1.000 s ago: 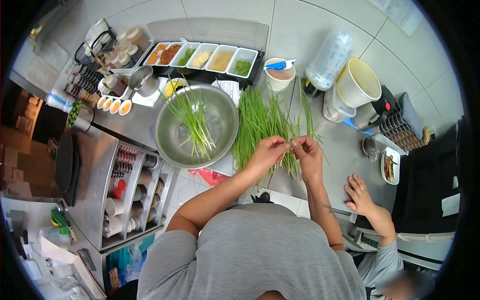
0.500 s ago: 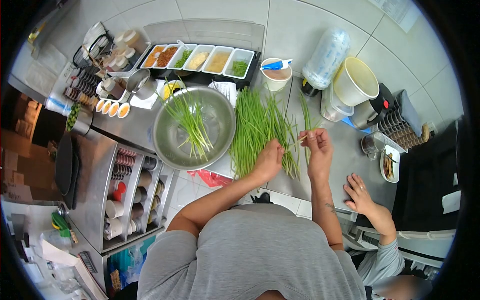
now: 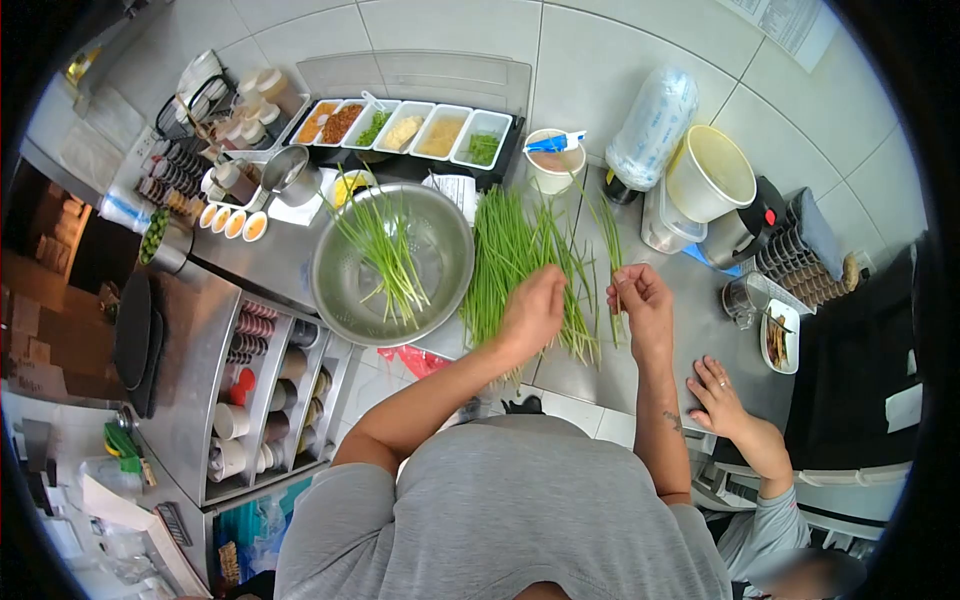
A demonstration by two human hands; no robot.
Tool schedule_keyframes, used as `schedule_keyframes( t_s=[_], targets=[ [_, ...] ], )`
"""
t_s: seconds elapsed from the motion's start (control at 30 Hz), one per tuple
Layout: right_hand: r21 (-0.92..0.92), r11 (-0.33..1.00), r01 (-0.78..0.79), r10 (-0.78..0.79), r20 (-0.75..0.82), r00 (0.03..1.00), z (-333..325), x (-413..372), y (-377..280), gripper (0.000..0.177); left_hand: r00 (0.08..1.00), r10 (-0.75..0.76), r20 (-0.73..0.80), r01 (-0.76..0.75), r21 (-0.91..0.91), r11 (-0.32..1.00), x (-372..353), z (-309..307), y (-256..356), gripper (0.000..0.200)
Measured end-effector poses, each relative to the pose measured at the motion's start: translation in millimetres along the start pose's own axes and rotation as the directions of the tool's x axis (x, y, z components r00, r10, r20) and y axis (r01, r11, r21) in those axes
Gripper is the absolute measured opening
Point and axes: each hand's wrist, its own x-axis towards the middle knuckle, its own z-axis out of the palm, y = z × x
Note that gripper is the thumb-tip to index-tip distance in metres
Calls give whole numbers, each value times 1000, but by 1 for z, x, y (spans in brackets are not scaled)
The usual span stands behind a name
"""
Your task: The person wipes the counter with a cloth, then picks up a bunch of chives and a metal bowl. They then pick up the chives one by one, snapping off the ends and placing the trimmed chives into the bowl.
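Note:
Long green stalks (image 3: 510, 260) lie in a loose pile on the steel counter. My left hand (image 3: 535, 312) is over the right part of this pile, its fingers closed; what they hold, if anything, is hidden. To the right of the pile, my right hand (image 3: 642, 300) pinches a few thin green stalks (image 3: 611, 235) near their lower ends, and their tips point away from me. A steel bowl (image 3: 340, 285) left of the pile has a bunch of stalks (image 3: 390, 260) in it.
Behind the bowl is a rack of white ingredient trays (image 3: 441, 131). A white tub (image 3: 553, 163), a wrapped stack (image 3: 655, 125) and a cream bucket (image 3: 712, 175) stand at the back right. Another person's hand (image 3: 722, 398) rests on the counter's right edge.
My left hand has moved slightly left, away from my right hand, which has shifted a little right and down. The view has tilted slightly.

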Motion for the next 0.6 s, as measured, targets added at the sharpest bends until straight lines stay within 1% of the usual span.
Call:
schedule_keyframes(
  t_s=[0.03,0.1,0.13,0.23,0.33,0.43,0.53,0.6],
  targets=[
    [-25,1000,-16,16,-4,1000,0,-2,4,10,998,63,-20,-63,15,998,6,-11,11,14],
    [-122,992,9,-6,20,1000,-1,-4,12,10,980,189,-59,-187,44,981,17,-26,27,19],
    [-172,985,24,-18,36,999,-1,-6,14,10,965,262,-4,-261,68,963,21,-28,27,25],
    [-275,959,74,-53,83,995,-2,-12,13,9,902,421,100,-431,290,854,27,-20,17,27],
    [-350,934,72,-51,70,996,-8,-20,15,8,878,460,133,-478,293,828,24,-11,14,27],
    [-378,924,58,-31,77,997,-14,-27,14,7,870,460,177,-491,249,834,20,-5,15,23],
    [-491,870,51,-3,97,995,-20,-35,8,7,886,433,167,-460,193,867,18,0,21,20],
    [-506,860,62,-13,100,995,-27,-40,6,7,945,328,17,-326,162,931,22,0,11,18]
  ],
)
